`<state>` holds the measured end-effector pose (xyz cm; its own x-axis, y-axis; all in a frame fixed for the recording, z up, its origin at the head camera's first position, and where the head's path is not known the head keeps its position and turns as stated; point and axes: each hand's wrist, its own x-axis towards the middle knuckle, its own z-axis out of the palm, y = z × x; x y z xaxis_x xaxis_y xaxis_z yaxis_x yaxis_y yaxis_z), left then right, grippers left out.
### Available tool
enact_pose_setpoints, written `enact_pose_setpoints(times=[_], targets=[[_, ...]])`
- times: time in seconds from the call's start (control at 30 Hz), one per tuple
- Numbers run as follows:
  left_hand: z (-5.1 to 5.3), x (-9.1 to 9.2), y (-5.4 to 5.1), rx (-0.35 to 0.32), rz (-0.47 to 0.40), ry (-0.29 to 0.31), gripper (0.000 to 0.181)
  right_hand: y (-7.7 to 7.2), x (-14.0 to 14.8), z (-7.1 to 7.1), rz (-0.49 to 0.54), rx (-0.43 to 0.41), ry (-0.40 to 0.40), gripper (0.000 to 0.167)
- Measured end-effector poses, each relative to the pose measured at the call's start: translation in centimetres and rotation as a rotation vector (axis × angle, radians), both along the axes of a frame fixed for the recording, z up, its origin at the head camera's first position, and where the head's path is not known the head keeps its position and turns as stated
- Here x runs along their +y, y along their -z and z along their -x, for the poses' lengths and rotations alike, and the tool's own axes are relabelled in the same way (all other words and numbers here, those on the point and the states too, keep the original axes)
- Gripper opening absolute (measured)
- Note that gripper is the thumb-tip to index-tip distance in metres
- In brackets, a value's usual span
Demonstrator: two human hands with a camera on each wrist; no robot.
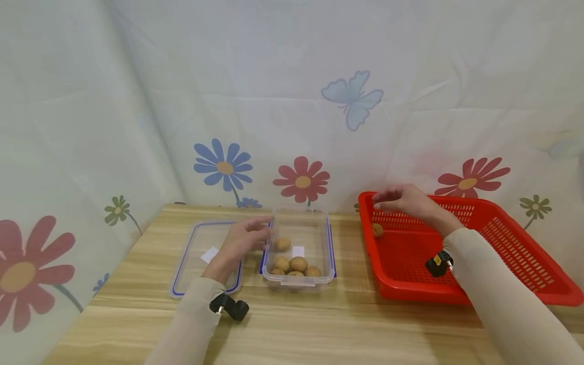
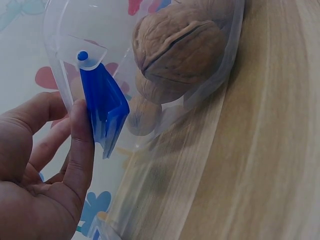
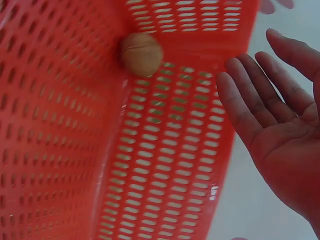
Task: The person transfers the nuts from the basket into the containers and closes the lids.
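Note:
A clear plastic container [image 1: 329, 243] with blue side clips holds several walnuts [image 1: 298, 263]. My left hand [image 1: 244, 238] is at its left wall, thumb and fingers at the rim beside a blue clip [image 2: 104, 105]; they appear to pinch the edge. A walnut [image 2: 182, 45] shows close up through the clear wall. Over the left side of a red plastic basket [image 1: 422, 293] is my right hand [image 1: 403, 200], fingers extended and palm bare in the right wrist view. One walnut [image 3: 142, 55] lies in the basket's corner, apart from that hand.
A clear lid [image 1: 205, 268] with a blue seal lies left of the container, partly behind my left forearm. The wooden table [image 1: 319, 329] ends at a flower-patterned curtain [image 1: 255, 116]. The basket's raised rim stands right of the container.

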<state>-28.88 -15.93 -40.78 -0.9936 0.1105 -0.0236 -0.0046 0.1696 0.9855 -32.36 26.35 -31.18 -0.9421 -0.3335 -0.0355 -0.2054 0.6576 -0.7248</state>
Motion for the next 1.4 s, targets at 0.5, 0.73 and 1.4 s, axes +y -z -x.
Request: enact_pose_setpoints(times=[0.5, 0.73, 1.4], targets=[[0.3, 0.1, 0.3, 0.004, -0.008, 0.006, 0.048, 2.7, 0.7, 1.1, -0.082, -0.077, -0.083, 0.042], [0.3, 0.1, 0.2, 0.007, -0.007, 0.007, 0.047, 3.1, 0.6, 1.3, -0.131, -0.096, -0.102, 0.046], [0.1, 0.0, 0.5, 0.021, -0.009, 0.014, 0.048, 3.7, 0.6, 1.4, -0.255, -0.100, -0.164, 0.040]])
